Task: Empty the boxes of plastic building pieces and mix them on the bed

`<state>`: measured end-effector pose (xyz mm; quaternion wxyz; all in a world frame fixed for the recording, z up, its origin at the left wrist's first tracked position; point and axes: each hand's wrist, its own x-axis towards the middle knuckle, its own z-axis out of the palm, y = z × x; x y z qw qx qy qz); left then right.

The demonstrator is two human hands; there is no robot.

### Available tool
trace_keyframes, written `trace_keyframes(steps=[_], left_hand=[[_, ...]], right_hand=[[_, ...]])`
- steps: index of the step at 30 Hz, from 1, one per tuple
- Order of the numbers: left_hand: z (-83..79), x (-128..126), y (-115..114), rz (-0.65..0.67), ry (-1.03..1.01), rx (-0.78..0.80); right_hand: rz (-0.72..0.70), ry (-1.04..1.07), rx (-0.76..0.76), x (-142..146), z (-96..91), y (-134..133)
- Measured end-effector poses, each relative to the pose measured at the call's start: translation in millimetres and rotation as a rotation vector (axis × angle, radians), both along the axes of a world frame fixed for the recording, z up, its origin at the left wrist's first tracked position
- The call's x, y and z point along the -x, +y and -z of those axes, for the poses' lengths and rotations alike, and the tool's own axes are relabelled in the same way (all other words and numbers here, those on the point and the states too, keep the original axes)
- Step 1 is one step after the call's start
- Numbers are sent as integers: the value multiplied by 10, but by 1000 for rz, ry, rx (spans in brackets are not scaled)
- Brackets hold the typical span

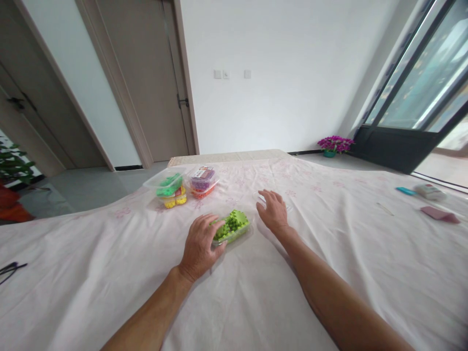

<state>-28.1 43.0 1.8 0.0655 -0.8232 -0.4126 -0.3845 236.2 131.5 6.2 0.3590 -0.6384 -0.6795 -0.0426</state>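
A clear plastic box (234, 227) full of small light-green pieces lies open on the white flowered cloth (109, 273). My left hand (199, 246) grips its near left end, fingers curled over the rim. My right hand (272, 209) rests flat just right of the box, fingers stretched out over a clear lid (288, 207) that is hard to make out. Farther back on the left stand two stacks of clear boxes: one (170, 189) with green and yellow pieces, one (203, 181) with purple and orange-red pieces.
At the right edge lie a teal object (405, 191), a small pack (429, 191) and a dark red card-like thing (438, 214). Black glasses (10, 269) lie at the far left. Doors, a potted purple plant (334, 145) and a glass sliding door stand beyond.
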Motion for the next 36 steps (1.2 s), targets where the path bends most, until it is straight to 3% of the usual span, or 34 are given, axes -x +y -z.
trace_keyframes(steps=[3, 7, 11, 18, 21, 24, 28, 32, 36], left_hand=[[36, 25, 41, -101, -57, 39], [106, 49, 97, -109, -159, 203], [130, 54, 114, -69, -223, 302], [112, 66, 115, -35, -227, 290], [119, 70, 113, -20, -226, 291], [132, 75, 112, 5, -231, 302], [151, 87, 123, 56, -259, 333], [159, 86, 128, 145, -304, 382], [173, 74, 124, 228, -392, 454]], right_hand=[[198, -181, 240, -220, -4, 36], [223, -300, 479, -384, -19, 49], [202, -377, 453, -390, -35, 52], [229, -341, 320, -430, -27, 67], [300, -211, 177, -488, -86, 53], [311, 48, -23, -547, -176, 66], [146, 598, -185, -573, -268, 159], [-162, 1007, 26, -466, -275, 201], [-361, 1014, 317, -240, -233, 109]])
